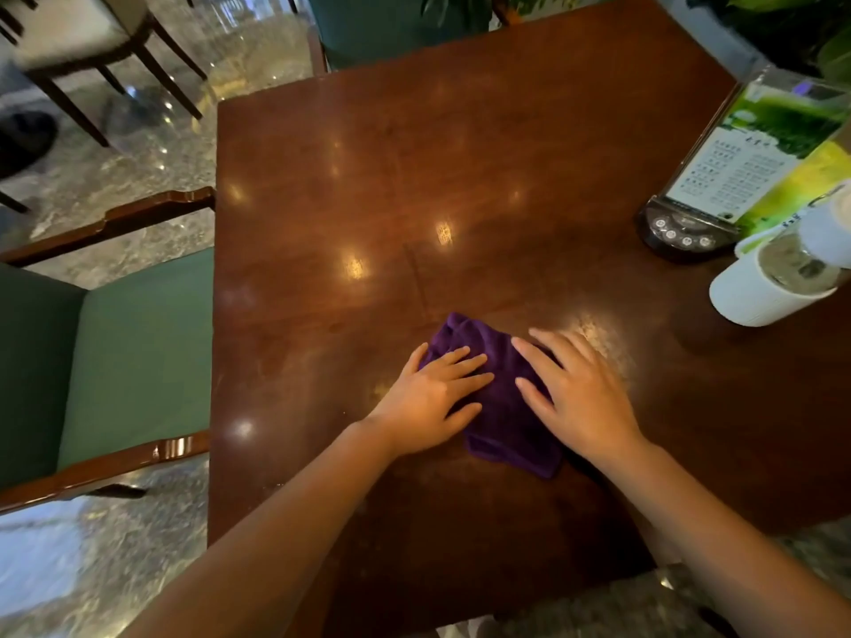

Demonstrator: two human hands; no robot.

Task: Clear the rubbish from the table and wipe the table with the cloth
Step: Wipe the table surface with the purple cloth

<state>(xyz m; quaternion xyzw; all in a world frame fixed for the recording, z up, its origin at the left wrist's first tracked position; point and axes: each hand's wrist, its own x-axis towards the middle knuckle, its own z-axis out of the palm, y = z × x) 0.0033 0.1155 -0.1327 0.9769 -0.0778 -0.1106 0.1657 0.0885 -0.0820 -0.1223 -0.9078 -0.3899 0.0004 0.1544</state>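
Observation:
A crumpled purple cloth (502,407) lies on the glossy dark wooden table (391,186), near its front middle. My left hand (433,398) rests flat on the cloth's left part, fingers spread and pointing right. My right hand (580,393) lies flat on the cloth's right part, fingers spread and pointing up-left. Both palms press down on the cloth; neither hand curls around it. No rubbish shows on the table top.
At the right edge stand a white cup (769,287) with a clear lid, a menu stand (755,168) on a black button base (681,232), and plants behind. A green-seated wooden chair (119,361) is at the left, another chair (391,29) beyond the far edge.

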